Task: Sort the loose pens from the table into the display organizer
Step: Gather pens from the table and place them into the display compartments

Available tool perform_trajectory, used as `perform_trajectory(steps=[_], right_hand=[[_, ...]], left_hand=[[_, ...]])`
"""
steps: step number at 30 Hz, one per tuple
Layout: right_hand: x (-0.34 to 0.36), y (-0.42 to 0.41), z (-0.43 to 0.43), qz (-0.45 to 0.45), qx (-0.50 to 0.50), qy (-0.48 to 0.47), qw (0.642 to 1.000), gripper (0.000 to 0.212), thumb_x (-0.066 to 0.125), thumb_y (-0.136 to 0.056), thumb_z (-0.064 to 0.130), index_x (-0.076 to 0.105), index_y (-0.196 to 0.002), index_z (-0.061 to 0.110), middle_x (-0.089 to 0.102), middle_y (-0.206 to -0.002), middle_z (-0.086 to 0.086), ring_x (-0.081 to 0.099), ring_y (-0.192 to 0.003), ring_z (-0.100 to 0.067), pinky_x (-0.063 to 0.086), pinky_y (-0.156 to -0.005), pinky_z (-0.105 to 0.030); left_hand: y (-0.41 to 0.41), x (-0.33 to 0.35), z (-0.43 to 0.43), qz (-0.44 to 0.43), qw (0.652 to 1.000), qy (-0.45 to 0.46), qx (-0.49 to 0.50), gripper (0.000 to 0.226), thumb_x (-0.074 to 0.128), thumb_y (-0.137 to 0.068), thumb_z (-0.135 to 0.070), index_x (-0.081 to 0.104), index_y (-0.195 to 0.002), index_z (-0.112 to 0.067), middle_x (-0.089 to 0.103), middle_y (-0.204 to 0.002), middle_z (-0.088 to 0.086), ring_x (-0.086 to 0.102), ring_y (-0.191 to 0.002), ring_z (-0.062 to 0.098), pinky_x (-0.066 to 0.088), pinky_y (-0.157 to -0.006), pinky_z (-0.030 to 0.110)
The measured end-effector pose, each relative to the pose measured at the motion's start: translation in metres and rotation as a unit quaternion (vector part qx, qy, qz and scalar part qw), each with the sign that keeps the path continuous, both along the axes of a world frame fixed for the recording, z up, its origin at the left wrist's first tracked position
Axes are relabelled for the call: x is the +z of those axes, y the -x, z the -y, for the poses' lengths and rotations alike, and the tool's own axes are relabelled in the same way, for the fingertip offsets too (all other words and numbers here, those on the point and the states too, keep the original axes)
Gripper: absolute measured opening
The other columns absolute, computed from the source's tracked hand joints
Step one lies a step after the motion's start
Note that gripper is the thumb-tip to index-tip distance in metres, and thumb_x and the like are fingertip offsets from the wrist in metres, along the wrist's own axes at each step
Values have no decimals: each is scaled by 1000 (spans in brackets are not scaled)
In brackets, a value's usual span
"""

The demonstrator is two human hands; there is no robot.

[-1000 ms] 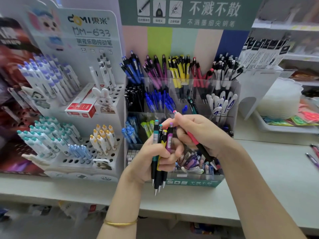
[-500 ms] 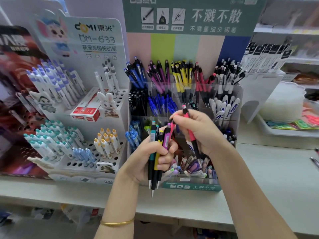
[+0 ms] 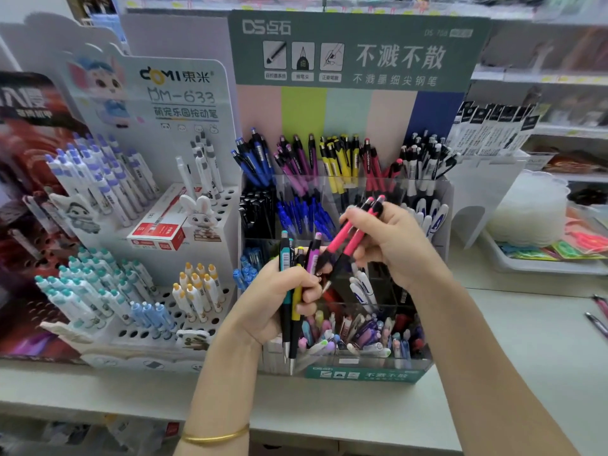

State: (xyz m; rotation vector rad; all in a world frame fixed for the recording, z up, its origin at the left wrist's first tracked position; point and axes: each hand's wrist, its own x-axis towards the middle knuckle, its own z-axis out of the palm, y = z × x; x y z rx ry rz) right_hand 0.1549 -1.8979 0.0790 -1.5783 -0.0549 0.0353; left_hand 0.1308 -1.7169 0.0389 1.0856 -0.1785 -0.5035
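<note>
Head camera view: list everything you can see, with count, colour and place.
display organizer: one, clear with green header, centre of table.
pen stand: one, white, left of organizer.
red box: one, on the pen stand.
tray: one, white, far right.
table: one, pale grey, under the displays.
loose pens: at least two, pinkish, table's right edge.
pink-red pens: apparently two, in right hand.
pen bundle: several, teal, yellow, purple, in left hand.
bracelet: one, gold, left wrist.
left hand: one, grips the pen bundle.
right hand: one, pinches the pink-red pens.
</note>
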Motion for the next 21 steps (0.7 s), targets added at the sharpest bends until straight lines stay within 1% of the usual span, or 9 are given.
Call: perform_trajectory(steps=[2,3,5,9,11,13,15,17,21], right_hand=[[9,-5,9,32,-75,-32,996,15,60,-92,18,61,-89,3,67,-68,-9,59,-50,-14,55,-48,-24],[14,-7,14,62,-123,-34,990,15,61,-92,18,60,-88,4,68,-67,-8,61,-50,-15,56,-50,-25],[24,-13,20,142,-221,-1,965,15,62,-92,20,61,-87,6,69,-67,-6,64,-52,-16,58,-53,-30],[42,-36,26,314,-351,135,872,15,62,-92,28,62,-87,14,69,-70,0,67,-62,-17,58,-64,-39],[48,-49,26,364,-366,230,825,18,61,-91,29,64,-90,12,70,-77,-2,66,-70,-19,52,-72,-30],[51,-61,25,344,-360,333,801,22,62,-91,27,67,-98,6,70,-89,-8,62,-79,-19,39,-71,-19],[51,-71,23,287,-339,418,792,28,60,-92,28,65,-109,6,69,-101,-11,61,-90,-23,41,-76,-25],[52,-79,21,236,-311,472,790,30,57,-94,30,63,-112,7,67,-106,-11,61,-99,-28,45,-82,-35],[59,-88,13,164,-287,556,763,29,58,-95,29,59,-110,5,54,-116,-12,60,-98,-34,39,-68,-36]], left_hand=[[-7,2,3,-2,999,-3,52,24,49,-82,10,63,-100,1,62,-74,9,41,-46,8,32,-40,17],[-11,4,5,1,997,-11,76,25,46,-87,13,60,-104,2,63,-80,10,42,-47,7,33,-40,17],[-18,8,10,16,995,-25,97,25,40,-92,14,57,-104,0,64,-77,7,44,-49,7,36,-43,18],[-30,19,22,56,995,-39,71,26,43,-95,10,57,-113,-3,64,-77,5,48,-55,9,41,-49,20],[-36,23,27,65,995,-44,61,26,45,-96,7,57,-116,-4,65,-77,4,49,-57,9,42,-52,21],[-40,27,32,71,995,-47,57,26,46,-96,6,57,-117,-4,66,-77,4,49,-57,10,43,-53,22],[-44,30,36,74,995,-50,53,27,46,-96,7,57,-117,-5,67,-79,5,50,-57,10,44,-52,22],[-47,33,39,75,995,-51,43,28,45,-96,7,57,-118,-4,67,-78,6,52,-57,10,45,-52,22],[-54,35,44,74,996,-43,28,27,45,-96,7,57,-118,-3,67,-78,5,53,-57,10,45,-52,22]])
